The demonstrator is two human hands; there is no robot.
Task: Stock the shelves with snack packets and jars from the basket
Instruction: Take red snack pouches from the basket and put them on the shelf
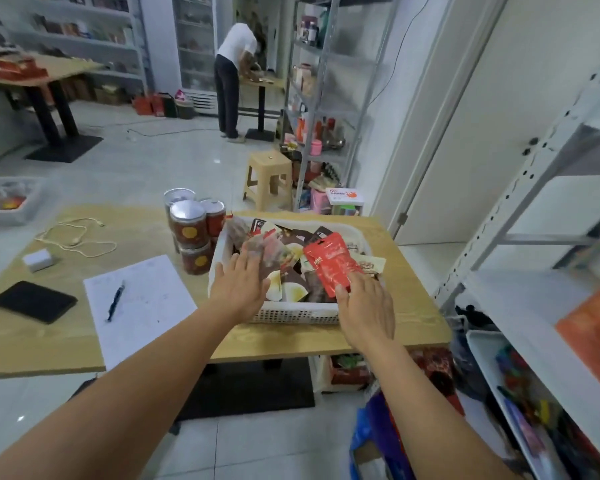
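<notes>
A white plastic basket full of snack packets stands on the wooden table. My right hand pinches the bottom edge of a red packet, which stands tilted above the basket. My left hand reaches into the basket's left side and holds a clear packet of reddish snacks, blurred by motion. Several jars with silver lids are stacked on the table just left of the basket. A white metal shelf unit stands at the right.
On the table lie a sheet of paper with a pen, a black tablet, a white box and a cord. A tan stool and a grey rack stand beyond. A person bends over a far table. Bags crowd the floor at right.
</notes>
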